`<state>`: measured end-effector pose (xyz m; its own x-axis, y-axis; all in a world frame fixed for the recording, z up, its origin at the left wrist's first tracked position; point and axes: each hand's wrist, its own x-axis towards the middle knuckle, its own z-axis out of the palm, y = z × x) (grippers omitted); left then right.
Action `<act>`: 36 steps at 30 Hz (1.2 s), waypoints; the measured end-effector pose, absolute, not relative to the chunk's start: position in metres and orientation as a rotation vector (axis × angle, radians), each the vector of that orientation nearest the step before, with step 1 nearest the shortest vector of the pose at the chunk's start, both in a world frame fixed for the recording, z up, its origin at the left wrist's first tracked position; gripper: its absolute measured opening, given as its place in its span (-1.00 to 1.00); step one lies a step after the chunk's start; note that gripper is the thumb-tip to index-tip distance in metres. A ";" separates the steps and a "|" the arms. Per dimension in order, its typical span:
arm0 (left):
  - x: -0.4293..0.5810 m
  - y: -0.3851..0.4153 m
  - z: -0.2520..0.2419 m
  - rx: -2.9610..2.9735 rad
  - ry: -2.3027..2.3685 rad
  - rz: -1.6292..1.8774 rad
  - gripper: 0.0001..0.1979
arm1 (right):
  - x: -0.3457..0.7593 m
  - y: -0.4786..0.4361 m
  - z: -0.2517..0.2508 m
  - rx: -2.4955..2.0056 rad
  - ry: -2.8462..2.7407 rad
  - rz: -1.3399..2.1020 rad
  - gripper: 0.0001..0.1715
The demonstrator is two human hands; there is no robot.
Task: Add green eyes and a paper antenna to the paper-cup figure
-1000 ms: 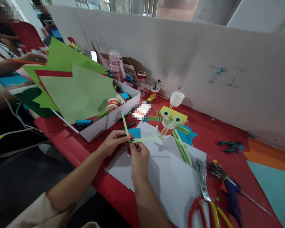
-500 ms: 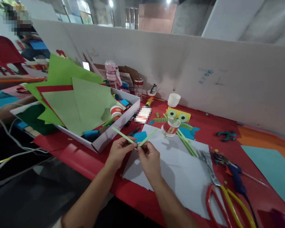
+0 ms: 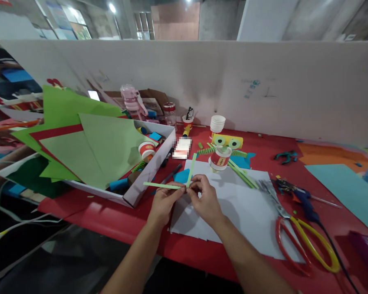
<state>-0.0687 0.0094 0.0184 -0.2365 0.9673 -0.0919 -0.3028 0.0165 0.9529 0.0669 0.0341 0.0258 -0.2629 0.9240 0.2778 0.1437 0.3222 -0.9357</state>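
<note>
Both my hands meet over a white sheet on the red table. My left hand pinches a light green paper strip that sticks out to the left. My right hand pinches a second green strip that points up and away. The two strips cross at right angles between my fingertips. Just beyond my hands stands a small paper-cup figure with folded green paper arms.
A white box with green and red paper sheets sits to the left. Large red-and-yellow scissors and a blue glue gun lie to the right. Teal paper lies far right. A white partition wall runs behind. Another person's arm is at far left.
The strips have been turned: the left one now points flat leftward, the right one upright. My hands have stayed pinched together at the crossing. The camera view has shifted rightward.
</note>
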 end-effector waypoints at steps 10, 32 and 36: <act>-0.069 0.012 0.018 0.775 1.203 1.505 -0.77 | 0.070 0.036 0.026 -1.015 -1.728 1.001 -0.77; -0.070 0.015 0.017 0.536 0.997 1.552 -0.72 | 0.062 0.032 0.027 -1.013 -1.614 1.030 -0.80; -0.066 0.013 0.018 0.669 1.123 1.565 -0.72 | 0.062 0.033 0.024 -1.045 -1.515 1.100 -0.82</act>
<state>-0.0660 0.0133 0.0179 -0.2950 0.9471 -0.1260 -0.4231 -0.0112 0.9060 0.0624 0.0328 0.0235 -0.1760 0.9622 0.2078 0.0999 0.2275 -0.9686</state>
